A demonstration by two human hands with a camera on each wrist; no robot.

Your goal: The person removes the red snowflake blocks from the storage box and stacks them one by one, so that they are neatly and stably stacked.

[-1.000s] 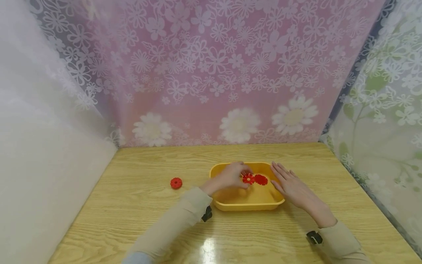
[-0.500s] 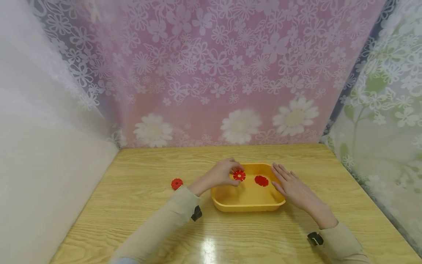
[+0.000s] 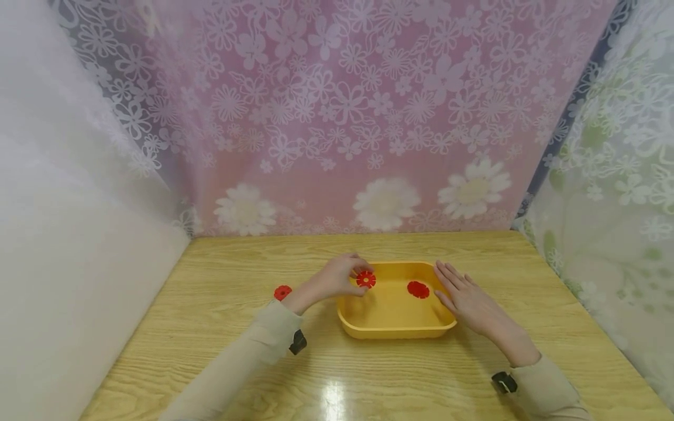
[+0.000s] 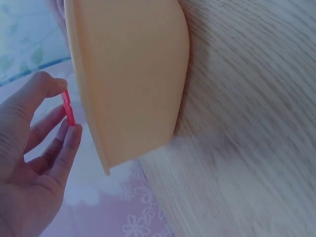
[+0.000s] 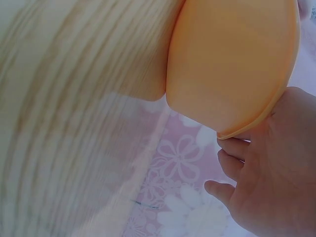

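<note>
My left hand pinches a red notched plastic disc by its edges, over the left side of the yellow tray. The left wrist view shows this disc edge-on, held between thumb and fingertips just above the rim. Fairly straight, the fingers of my right hand rest on the tray's right rim; in the right wrist view the rim partly hides them. Inside the tray towards the right lies more red notched plastic, either one disc or several overlapping.
Another red notched piece lies on the wooden table left of the tray, partly behind my left wrist. Flower-patterned curtains stand along the table's back and right sides, with a pale sheet on the left.
My left hand has moved left with its disc, away from the red piece in the tray and towards the left rim. The right hand has stayed on the right rim.
</note>
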